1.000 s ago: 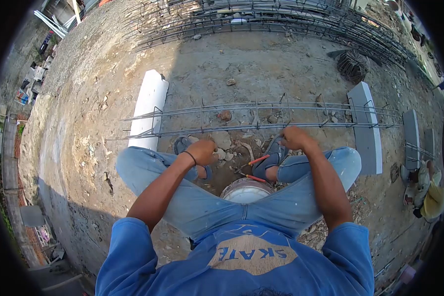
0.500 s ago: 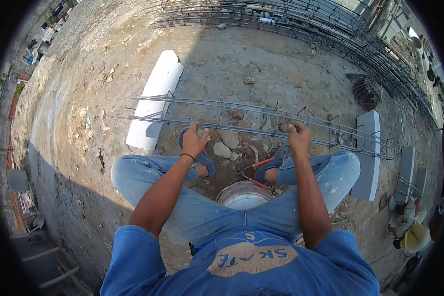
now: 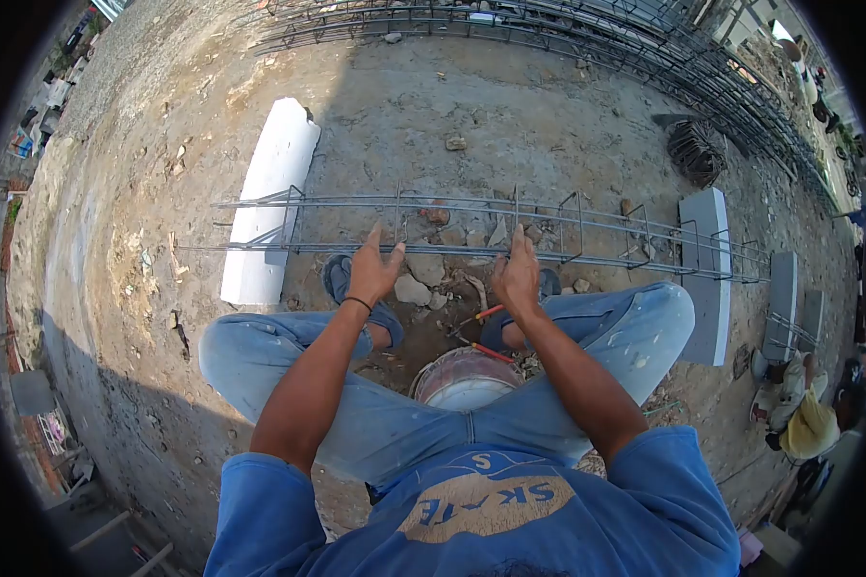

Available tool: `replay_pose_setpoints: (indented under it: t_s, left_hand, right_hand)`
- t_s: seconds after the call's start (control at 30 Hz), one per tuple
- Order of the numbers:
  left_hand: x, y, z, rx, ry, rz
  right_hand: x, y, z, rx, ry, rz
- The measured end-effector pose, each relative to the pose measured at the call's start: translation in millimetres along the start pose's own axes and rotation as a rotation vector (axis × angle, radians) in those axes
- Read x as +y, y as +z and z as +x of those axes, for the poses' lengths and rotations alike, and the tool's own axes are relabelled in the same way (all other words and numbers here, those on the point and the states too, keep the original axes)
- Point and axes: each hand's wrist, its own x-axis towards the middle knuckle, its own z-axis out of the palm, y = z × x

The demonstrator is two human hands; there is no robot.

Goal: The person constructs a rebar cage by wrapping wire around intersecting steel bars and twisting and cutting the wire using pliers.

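Note:
A long rebar cage [image 3: 433, 202] lies crosswise in front of me, resting on a white block [image 3: 271, 197] at the left and a grey-white block [image 3: 707, 279] at the right. My left hand [image 3: 374, 269] is at the cage's near bars, its thumb and fingers apart. My right hand [image 3: 518, 269] is also at the near bars, fingers extended upward, with nothing visible in it. Pliers with red-orange handles [image 3: 492, 353] lie on the ground between my feet, beside a round bucket [image 3: 466, 380].
Stacked rebar cages [image 3: 548, 29] stretch across the top. A bundle of bent metal pieces [image 3: 697, 152] lies at the upper right. Another person [image 3: 801, 413] crouches at the right edge, near smaller grey blocks [image 3: 782, 303]. Stones [image 3: 412, 290] lie beneath the cage.
Both hands have opened from their earlier curled poses, and my right hand has moved left along the cage. The view has shifted, and the cage lies more level than half a second ago.

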Motion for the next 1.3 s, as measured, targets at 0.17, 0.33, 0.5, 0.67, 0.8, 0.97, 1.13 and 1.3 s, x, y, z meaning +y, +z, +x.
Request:
replay_pose_setpoints:
  t_s: [0.17, 0.33, 0.5, 0.67, 0.8, 0.97, 1.13, 1.3]
  left_hand:
    - [1, 10, 5, 0.049, 0.092, 0.035]
    - [9, 8, 7, -0.017, 0.027, -0.050]
    - [5, 15, 10, -0.016, 0.040, -0.053]
    - [14, 12, 12, -0.073, 0.027, -0.103]
    - [11, 15, 12, -0.039, 0.045, -0.080]
    - [3, 23, 12, -0.008, 0.058, 0.023]
    - [23, 18, 8, -0.050, 0.057, 0.049]
    - [32, 18, 10, -0.116, 0.007, 0.120]
  right_hand:
    - [16, 2, 5, 0.069, -0.023, 0.244]
    - [23, 1, 10, 0.048, 0.116, 0.429]
    - [24, 2, 13, -0.017, 0.067, 0.367]
    - [10, -4, 19, -0.133, -0.014, 0.289]
    - [9, 3, 22, -0.180, -0.132, 0.188]
    - [15, 10, 23, -0.231, -0.179, 0.068]
    - [11, 9, 23, -0.199, -0.218, 0.039]
    - [9, 10, 23, -0.199, -0.237, -0.034]
